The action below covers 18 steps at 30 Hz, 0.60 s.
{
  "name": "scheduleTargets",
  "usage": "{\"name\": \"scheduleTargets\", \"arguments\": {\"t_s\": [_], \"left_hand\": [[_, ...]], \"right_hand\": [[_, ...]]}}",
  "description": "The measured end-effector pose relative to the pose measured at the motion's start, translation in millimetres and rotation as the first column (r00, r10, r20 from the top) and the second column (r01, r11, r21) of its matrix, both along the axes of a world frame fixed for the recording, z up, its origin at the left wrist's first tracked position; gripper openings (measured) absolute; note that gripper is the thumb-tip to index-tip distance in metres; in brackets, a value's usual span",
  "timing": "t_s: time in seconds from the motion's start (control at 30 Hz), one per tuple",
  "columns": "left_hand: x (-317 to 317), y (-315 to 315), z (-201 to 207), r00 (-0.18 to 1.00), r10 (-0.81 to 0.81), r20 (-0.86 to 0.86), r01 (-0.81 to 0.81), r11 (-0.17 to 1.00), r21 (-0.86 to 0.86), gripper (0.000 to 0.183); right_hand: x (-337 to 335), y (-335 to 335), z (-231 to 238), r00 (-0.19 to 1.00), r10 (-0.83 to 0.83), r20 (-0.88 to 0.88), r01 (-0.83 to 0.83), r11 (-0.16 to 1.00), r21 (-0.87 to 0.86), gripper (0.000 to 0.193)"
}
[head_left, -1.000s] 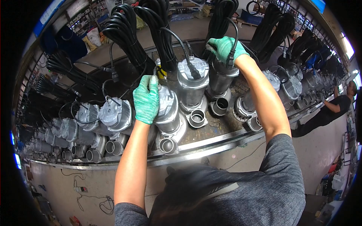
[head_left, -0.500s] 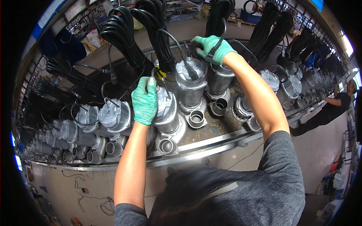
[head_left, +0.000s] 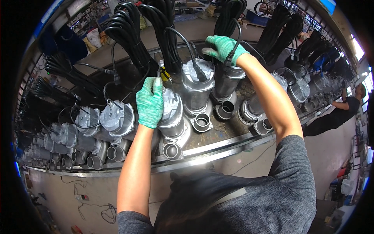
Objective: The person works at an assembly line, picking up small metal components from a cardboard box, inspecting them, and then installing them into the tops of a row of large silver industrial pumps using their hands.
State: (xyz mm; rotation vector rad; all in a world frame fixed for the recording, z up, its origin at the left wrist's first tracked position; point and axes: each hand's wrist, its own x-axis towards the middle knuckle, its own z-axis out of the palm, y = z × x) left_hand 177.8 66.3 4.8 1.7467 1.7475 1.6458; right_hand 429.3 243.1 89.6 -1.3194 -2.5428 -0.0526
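Observation:
My left hand point(head_left: 150, 102), in a green knit glove, is closed beside the top of a silver submersible pump point(head_left: 170, 113), its thumb lying on top. What its fingers wrap round is hidden. My right hand point(head_left: 225, 50), gloved alike, reaches to the far side above another pump point(head_left: 227, 84). Its fingers are stretched forward with the thumb apart, and I see nothing between them. A black power cable point(head_left: 237, 37) passes over the back of this hand. Between the hands stands a third pump point(head_left: 198, 85), a black plug point(head_left: 200, 74) hanging against its lid.
Rows of similar pumps point(head_left: 117, 119) line the metal-edged bench point(head_left: 218, 150) on both sides. Tied black cable coils point(head_left: 126, 37) rise behind them. A small yellow bottle point(head_left: 164, 73) stands behind my left hand. Another person point(head_left: 343, 107) works at the far right.
My right hand has shifted slightly right, and its fingers have straightened from a more curled pose. My left hand stays closed at nearly the same place.

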Motion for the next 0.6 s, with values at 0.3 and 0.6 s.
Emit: {"name": "scheduleTargets", "arguments": {"t_s": [0.3,0.6], "left_hand": [[-1,1,-1,1.000,-0.012,0.010,0.012,0.999,-0.032,0.029],[-1,4,-3,1.000,-0.023,-0.009,0.023,0.999,-0.031,0.018]], "right_hand": [[10,13,16,0.988,0.082,0.134,-0.073,0.995,-0.070,0.053],[18,-13,5,0.965,-0.226,0.135,0.248,0.952,-0.181,0.059]]}}
